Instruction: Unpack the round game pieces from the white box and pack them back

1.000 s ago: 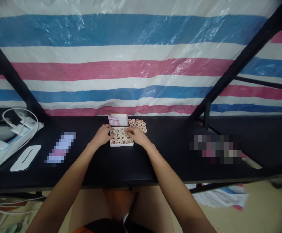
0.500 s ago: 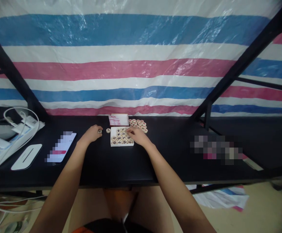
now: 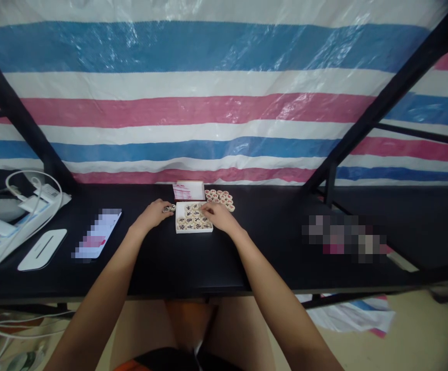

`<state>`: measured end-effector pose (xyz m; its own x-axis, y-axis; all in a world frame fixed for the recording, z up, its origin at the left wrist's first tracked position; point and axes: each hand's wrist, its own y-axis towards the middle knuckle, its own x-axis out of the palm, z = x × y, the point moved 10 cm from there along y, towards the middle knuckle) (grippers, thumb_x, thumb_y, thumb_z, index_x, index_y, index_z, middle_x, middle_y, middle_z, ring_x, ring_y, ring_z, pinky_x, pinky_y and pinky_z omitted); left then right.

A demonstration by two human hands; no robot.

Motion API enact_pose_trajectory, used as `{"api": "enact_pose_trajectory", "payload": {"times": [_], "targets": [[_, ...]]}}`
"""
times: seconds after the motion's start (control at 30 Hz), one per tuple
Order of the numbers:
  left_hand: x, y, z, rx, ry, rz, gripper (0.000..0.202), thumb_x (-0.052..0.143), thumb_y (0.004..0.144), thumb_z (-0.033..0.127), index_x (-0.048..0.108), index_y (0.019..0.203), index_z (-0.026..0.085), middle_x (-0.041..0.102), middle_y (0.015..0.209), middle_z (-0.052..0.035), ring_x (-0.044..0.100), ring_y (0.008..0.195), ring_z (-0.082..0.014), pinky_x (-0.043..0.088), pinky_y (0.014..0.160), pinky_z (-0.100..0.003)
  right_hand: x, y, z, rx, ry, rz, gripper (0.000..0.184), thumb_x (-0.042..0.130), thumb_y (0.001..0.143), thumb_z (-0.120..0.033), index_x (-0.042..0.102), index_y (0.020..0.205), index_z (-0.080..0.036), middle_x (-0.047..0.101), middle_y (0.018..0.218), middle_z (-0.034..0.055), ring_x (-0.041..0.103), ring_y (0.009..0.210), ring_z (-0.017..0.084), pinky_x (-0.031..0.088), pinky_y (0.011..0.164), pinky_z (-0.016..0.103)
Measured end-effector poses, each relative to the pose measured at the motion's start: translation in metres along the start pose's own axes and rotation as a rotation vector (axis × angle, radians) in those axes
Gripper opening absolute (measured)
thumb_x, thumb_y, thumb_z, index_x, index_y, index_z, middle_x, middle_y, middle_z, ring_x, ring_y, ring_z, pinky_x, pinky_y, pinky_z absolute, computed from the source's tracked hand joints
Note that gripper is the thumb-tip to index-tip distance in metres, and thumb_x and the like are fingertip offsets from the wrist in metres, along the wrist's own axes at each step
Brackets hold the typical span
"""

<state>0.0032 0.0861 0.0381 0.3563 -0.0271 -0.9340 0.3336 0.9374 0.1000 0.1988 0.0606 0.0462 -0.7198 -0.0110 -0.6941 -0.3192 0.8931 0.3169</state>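
Several round Chinese chess pieces with black characters [image 3: 196,219] lie in rows in a shallow white box [image 3: 194,231]; the box's upper left part shows bare white. Just left of the box, my left hand [image 3: 155,214] is closed, its fingertips on a Chinese chess piece [image 3: 166,209]. Another black-marked piece [image 3: 172,207] sits right against that one. My right hand [image 3: 219,215] reaches over the box's right edge with bent fingers pressed together. Whatever those fingertips hold is hidden.
Behind the box stand an open lid [image 3: 189,190] and a cluster of red-marked pieces [image 3: 219,197]. On the left of the black table [image 3: 162,268] lie a phone [image 3: 100,234], a white flat device [image 3: 43,250] and a power strip with cables [image 3: 19,224]. Blurred items [image 3: 343,234] lie at right.
My left hand has moved right with its piece, which now meets the loose piece beside the box. My right hand has stayed at the box's right edge.
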Motion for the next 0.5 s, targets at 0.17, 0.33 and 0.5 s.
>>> {"api": "enact_pose_trajectory", "payload": {"times": [0.17,0.33,0.5], "targets": [[0.0009,-0.0020,0.0090,0.015,0.041,0.002,0.030,0.057,0.084,0.029,0.067,0.111,0.019,0.061,0.103,-0.0094,0.061,0.092,-0.0222,0.045,0.083,-0.029,-0.0004,0.0001,0.0005,-0.005,-0.028,0.009,0.017,0.055,0.081,-0.009,0.069,0.088,-0.015,0.067,0.082,0.0041,0.057,0.071,0.012,0.043,0.073,0.025],[0.0009,-0.0003,0.0082,0.035,0.053,0.043,0.028,0.055,0.087,0.027,0.067,0.110,0.017,0.059,0.101,-0.0098,0.061,0.089,-0.0216,0.045,0.083,-0.029,0.0009,0.0008,0.0038,-0.045,-0.071,0.031,0.020,0.054,0.082,-0.009,0.070,0.090,-0.017,0.062,0.082,0.0037,0.054,0.074,0.013,0.042,0.076,0.027],[0.0018,0.0022,0.0049,0.036,0.076,0.080,0.026,0.051,0.089,0.027,0.068,0.107,0.018,0.059,0.098,-0.0087,0.060,0.087,-0.0199,0.045,0.082,-0.028,0.0032,0.0011,0.0059,-0.064,-0.057,0.034,0.024,0.052,0.081,-0.004,0.070,0.091,-0.016,0.061,0.085,0.0042,0.053,0.075,0.013,0.042,0.077,0.027]]}}
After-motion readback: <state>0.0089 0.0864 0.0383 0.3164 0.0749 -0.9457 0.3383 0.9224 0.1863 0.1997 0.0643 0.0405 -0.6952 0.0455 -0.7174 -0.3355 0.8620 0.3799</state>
